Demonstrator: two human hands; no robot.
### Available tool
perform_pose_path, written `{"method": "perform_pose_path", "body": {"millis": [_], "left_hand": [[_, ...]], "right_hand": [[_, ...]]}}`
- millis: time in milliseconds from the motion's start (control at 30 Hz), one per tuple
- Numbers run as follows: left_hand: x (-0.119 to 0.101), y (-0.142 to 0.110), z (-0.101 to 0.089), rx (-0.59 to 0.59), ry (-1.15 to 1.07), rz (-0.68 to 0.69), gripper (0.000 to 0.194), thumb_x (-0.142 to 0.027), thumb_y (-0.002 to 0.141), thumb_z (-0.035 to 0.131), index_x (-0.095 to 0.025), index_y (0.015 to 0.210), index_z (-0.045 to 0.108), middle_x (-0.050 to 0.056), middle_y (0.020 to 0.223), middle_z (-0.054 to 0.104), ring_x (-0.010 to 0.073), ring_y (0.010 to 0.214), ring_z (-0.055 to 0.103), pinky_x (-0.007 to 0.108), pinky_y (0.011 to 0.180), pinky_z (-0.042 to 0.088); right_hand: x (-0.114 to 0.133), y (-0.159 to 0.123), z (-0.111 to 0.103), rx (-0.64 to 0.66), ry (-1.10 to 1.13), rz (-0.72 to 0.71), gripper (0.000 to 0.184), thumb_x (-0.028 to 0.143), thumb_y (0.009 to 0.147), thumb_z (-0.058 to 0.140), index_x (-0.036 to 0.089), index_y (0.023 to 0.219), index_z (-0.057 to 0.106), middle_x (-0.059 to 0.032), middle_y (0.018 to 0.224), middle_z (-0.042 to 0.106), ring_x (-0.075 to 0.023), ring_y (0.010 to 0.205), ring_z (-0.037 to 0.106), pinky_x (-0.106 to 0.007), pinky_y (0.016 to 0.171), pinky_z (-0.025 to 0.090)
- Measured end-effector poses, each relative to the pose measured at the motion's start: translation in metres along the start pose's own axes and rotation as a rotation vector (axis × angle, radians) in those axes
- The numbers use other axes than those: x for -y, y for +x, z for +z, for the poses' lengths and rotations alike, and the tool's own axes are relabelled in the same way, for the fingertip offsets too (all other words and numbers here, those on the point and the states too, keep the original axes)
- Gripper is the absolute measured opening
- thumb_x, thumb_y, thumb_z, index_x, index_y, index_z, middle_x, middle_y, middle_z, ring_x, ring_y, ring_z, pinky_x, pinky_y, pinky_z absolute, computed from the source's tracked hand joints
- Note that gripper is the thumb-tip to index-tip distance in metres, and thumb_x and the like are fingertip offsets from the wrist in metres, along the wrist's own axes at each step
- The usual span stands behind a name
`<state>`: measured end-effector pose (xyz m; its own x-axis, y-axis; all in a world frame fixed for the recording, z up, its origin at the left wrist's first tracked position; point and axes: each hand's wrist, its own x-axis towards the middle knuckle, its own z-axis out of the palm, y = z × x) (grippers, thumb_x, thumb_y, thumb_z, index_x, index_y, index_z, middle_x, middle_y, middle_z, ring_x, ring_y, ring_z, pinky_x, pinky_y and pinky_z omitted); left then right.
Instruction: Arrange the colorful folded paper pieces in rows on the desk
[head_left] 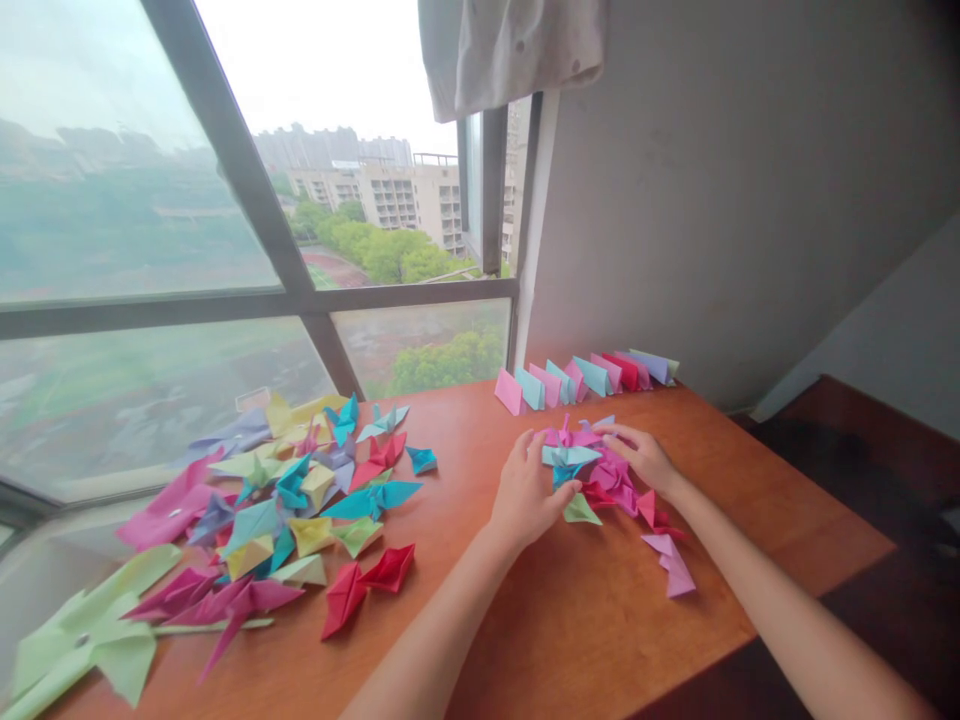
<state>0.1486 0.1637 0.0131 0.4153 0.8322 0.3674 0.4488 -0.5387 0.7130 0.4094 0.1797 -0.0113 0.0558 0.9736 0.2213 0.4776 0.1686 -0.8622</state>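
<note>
A small pile of folded paper pieces lies between my hands on the wooden table (465, 450). It includes a light blue paper crane (570, 456), magenta folded paper (616, 482) and a pale green piece (582, 509). My left hand (526, 492) rests against the pile's left side, thumb apart from the fingers. Along the far right side, my right hand (639, 457) reaches over with fingers stretched out, close to the magenta paper. Neither hand visibly grips a piece. A red folded piece (654, 512) and a lilac pleated piece (670, 565) lie below my right hand.
Many colourful paper cranes and boats spread over the left side, among them a blue crane (373, 500) and a red boat (388, 569). A green pinwheel (94, 635) lies at the front left. Folded cards (592, 376) stand in a row near the wall. Windows (420, 340) border the table.
</note>
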Motion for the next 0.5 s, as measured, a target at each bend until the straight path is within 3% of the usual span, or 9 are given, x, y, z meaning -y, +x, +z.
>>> {"method": "perform_pose_path", "body": {"millis": [200, 367, 500], "left_hand": [[0.001, -0.004, -0.002, -0.025, 0.097, -0.076, 0.067, -0.044, 0.082, 0.066, -0.018, 0.139, 0.041, 0.019, 0.143, 0.046, 0.0347, 0.135, 0.042, 0.054, 0.11, 0.036], [0.003, -0.005, -0.007, -0.094, 0.085, -0.082, 0.049, -0.022, 0.087, 0.057, -0.016, 0.134, 0.047, 0.016, 0.131, 0.057, 0.0295, 0.123, 0.054, 0.046, 0.105, 0.043], [0.006, -0.009, -0.024, -0.175, 0.094, -0.097, 0.043, -0.015, 0.086, 0.053, -0.014, 0.129, 0.05, 0.015, 0.124, 0.062, 0.0265, 0.117, 0.058, 0.042, 0.1, 0.048]], "right_hand": [[0.034, -0.013, 0.036, 0.02, 0.014, -0.035, 0.03, 0.033, 0.077, 0.065, 0.023, 0.105, 0.074, -0.0059, 0.117, 0.071, -0.0276, 0.114, 0.062, -0.045, 0.105, 0.043], [0.056, -0.009, 0.064, 0.038, 0.055, 0.023, 0.023, 0.029, 0.073, 0.065, 0.024, 0.093, 0.076, -0.0052, 0.104, 0.074, -0.0277, 0.104, 0.065, -0.045, 0.1, 0.046], [0.077, 0.0, 0.086, 0.057, 0.133, 0.057, 0.024, 0.03, 0.075, 0.065, 0.021, 0.094, 0.075, -0.0064, 0.096, 0.075, -0.0258, 0.088, 0.069, -0.046, 0.088, 0.053]]}}
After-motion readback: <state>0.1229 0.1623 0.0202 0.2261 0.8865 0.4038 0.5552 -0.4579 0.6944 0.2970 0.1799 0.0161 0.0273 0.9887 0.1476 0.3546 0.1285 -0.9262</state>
